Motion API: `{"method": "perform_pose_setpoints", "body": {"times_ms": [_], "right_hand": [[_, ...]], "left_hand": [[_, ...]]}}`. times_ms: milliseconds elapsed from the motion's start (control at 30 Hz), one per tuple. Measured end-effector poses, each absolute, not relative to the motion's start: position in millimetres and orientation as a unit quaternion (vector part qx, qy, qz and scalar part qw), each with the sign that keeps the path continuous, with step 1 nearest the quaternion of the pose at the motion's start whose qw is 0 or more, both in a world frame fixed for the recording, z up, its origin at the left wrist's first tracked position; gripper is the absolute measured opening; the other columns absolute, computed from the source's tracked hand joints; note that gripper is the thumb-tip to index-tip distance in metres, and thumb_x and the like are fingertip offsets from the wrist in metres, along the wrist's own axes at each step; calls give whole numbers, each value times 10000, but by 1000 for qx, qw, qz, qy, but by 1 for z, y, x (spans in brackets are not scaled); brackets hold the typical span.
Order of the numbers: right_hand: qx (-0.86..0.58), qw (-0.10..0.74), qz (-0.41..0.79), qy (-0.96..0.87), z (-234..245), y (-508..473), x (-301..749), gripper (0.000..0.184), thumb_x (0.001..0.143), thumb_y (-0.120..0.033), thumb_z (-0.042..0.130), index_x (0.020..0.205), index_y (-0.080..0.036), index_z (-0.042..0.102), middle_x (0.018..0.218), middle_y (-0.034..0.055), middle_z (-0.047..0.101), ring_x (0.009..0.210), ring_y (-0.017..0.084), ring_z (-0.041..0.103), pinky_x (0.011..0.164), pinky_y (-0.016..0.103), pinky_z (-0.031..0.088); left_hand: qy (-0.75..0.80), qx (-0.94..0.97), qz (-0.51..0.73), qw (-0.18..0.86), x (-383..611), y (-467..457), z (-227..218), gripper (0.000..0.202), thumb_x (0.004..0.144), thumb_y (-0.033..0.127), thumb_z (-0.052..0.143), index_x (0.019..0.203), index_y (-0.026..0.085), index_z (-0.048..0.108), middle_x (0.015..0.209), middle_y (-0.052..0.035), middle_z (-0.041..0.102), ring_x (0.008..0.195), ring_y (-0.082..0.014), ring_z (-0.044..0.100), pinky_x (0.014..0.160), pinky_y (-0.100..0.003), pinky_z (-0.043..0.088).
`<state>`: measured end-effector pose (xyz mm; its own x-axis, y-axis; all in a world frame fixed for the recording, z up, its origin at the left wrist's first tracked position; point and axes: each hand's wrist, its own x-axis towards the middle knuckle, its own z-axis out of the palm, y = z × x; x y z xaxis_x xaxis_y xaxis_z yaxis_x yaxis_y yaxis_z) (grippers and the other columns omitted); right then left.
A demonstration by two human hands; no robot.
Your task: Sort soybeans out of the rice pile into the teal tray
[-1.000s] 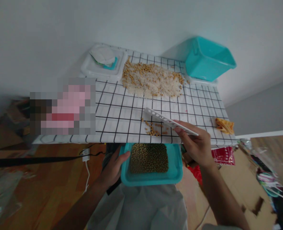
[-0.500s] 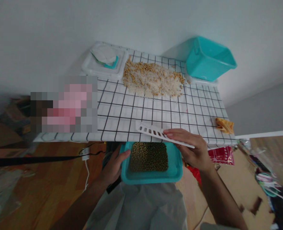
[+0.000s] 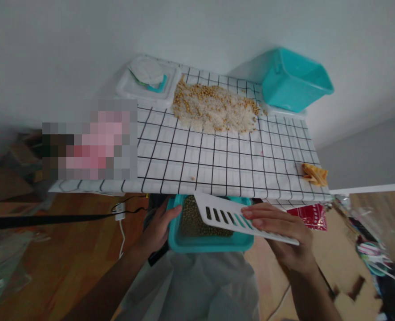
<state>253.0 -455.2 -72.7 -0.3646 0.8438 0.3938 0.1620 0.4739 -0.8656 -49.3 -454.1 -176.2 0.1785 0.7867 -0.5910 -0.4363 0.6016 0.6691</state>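
Below the table's front edge, my left hand (image 3: 159, 229) grips the left rim of a teal plastic tray (image 3: 210, 246), thumb over the edge. Small round greenish beans (image 3: 190, 220) cover much of the tray's bottom. My right hand (image 3: 286, 229) holds a flat white slotted plastic piece (image 3: 217, 206) by its right end, fingers on top. This piece is tilted above the tray and hides part of the beans and the tray's right side. On the table, a spread pile of white rice-like grains and yellowish beans (image 3: 213, 109) lies toward the back.
A teal bin (image 3: 294, 84) stands at the table's back right. At the back left is a clear lid-like tray (image 3: 127, 89) with a white packet (image 3: 147, 71). A crumpled yellow cloth (image 3: 315, 174) lies near the right edge. A blurred patch covers the left. Cardboard (image 3: 331, 267) lies on the floor.
The white slotted piece has come down off the table's edge, over the tray, with my right hand moving right and toward me. My left hand keeps its hold on the tray.
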Motion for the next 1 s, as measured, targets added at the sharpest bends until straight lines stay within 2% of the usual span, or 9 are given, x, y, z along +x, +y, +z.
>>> {"method": "perform_pose_setpoints", "body": {"times_ms": [167, 333, 433, 667, 767, 867, 1000], "right_hand": [[-359, 475, 361, -718, -65, -431, 245, 506, 881, -41, 606, 1268, -351, 709, 1226, 2, 751, 1134, 269, 707, 950, 507, 592], [-372, 437, 358, -737, -61, -387, 231, 399, 950, -102, 584, 1238, -340, 724, 1224, -14, 753, 1147, 207, 702, 1001, 428, 571], [-370, 411, 369, -747, -63, -375, 228, 394, 959, -110, 580, 1246, -342, 716, 1231, -24, 749, 1165, 183, 693, 1018, 392, 562], [-324, 399, 404, -757, -64, -417, 239, 485, 904, -48, 592, 1309, -297, 686, 1265, 35, 734, 1187, 250, 681, 987, 470, 577], [-335, 417, 420, -733, -65, -445, 245, 475, 896, -47, 614, 1296, -289, 693, 1244, 58, 744, 1165, 269, 693, 941, 473, 596], [-372, 463, 406, -694, -70, -469, 255, 453, 885, -47, 630, 1256, -294, 715, 1193, 63, 763, 1119, 286, 713, 915, 479, 603], [-536, 546, 341, -546, -85, -500, 279, 317, 860, -107, 706, 1106, -296, 770, 1065, 49, 795, 980, 261, 752, 862, 418, 603]], "left_hand": [[494, 178, 406, 748, -48, -452, -177, 714, 801, 457, 765, 1443, 256, 527, 1191, -69, 759, 1137, -350, 700, 983, -462, 559], [504, 193, 411, 735, -49, -451, -175, 662, 773, 471, 784, 1367, 248, 596, 1199, -63, 756, 1114, -347, 709, 953, -442, 577], [509, 195, 412, 730, -50, -452, -176, 635, 776, 463, 783, 1345, 232, 618, 1188, -74, 759, 1121, -354, 705, 951, -445, 578], [497, 196, 428, 729, -49, -454, -182, 599, 789, 412, 766, 1337, 225, 613, 1193, -74, 753, 1160, -378, 682, 960, -481, 574], [496, 192, 424, 733, -50, -453, -182, 568, 778, 413, 778, 1288, 206, 640, 1167, -79, 761, 1144, -385, 688, 938, -469, 583], [505, 190, 415, 732, -52, -453, -184, 581, 789, 443, 766, 1317, 245, 626, 1191, -72, 755, 1133, -361, 699, 937, -465, 586], [511, 207, 402, 731, -53, -462, -187, 644, 792, 457, 758, 1382, 253, 599, 1203, -83, 750, 1146, -351, 694, 967, -448, 574]]}}
